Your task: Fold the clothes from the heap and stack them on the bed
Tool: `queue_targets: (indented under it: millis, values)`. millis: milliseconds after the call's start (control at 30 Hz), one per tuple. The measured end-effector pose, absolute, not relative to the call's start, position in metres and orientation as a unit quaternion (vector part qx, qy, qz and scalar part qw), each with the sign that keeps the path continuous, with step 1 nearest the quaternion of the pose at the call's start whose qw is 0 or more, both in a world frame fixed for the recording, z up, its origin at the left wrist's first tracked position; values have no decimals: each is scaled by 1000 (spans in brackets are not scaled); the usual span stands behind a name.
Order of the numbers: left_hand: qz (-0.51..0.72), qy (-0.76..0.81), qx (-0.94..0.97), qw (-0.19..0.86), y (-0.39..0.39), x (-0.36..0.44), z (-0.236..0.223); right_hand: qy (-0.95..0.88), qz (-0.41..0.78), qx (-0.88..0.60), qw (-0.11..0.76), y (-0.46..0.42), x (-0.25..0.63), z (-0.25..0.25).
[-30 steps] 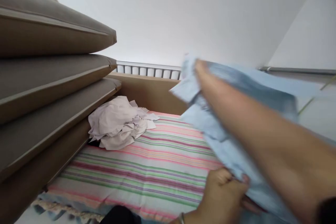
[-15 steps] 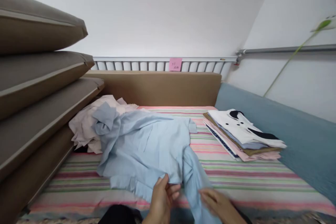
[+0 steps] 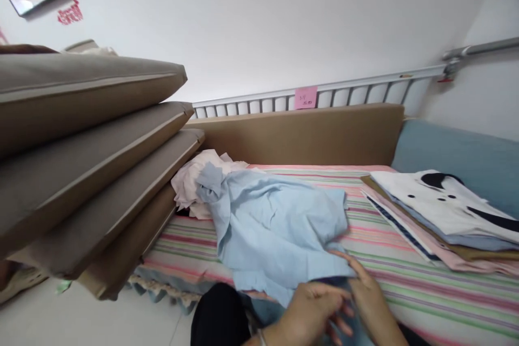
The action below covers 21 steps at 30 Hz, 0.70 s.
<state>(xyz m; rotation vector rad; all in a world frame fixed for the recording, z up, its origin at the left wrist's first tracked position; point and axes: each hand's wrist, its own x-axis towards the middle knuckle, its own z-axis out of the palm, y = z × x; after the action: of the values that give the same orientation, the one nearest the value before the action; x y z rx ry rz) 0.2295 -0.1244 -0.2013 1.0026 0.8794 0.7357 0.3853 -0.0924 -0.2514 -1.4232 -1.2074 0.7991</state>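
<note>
A light blue shirt [image 3: 279, 221] lies spread and wrinkled on the striped bed sheet [image 3: 409, 275], one part hanging over the front edge between my hands. My right hand [image 3: 371, 294] is closed on the shirt's near right edge, fingers bent over the cloth. Just left of it, my left hand [image 3: 310, 311] is above the near hem with its fingers loosely bent and apart, and I see nothing in it. A crumpled pale pink garment [image 3: 188, 178] lies beyond the shirt's left end.
Folded clothes [image 3: 450, 211] are stacked at the right, a white one with black marks on top. Thick brown cushions [image 3: 101, 167] are piled at the left. A brown padded board [image 3: 300, 138] stands along the back, before a white radiator [image 3: 251, 107].
The view has swung left and tilted. My right hand has moved up to the shirt's near right edge and grips it. My left hand has come across beside it, off the hem.
</note>
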Motion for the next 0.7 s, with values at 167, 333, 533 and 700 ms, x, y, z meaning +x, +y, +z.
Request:
queue_targets:
  millis: [167, 333, 533, 700]
  values:
    - [233, 518, 755, 329, -83, 117, -213, -431, 355, -613, 559, -100, 419, -262]
    - [-41, 544, 838, 1, -10, 35, -234, -427, 322, -653, 536, -94, 421, -252]
    - [-42, 545, 837, 19, 32, 8, -260, -608, 242, -636, 409, -86, 427, -212]
    - [148, 570, 805, 69, 33, -33, -219, -729, 150, -605, 283, -91, 468, -171]
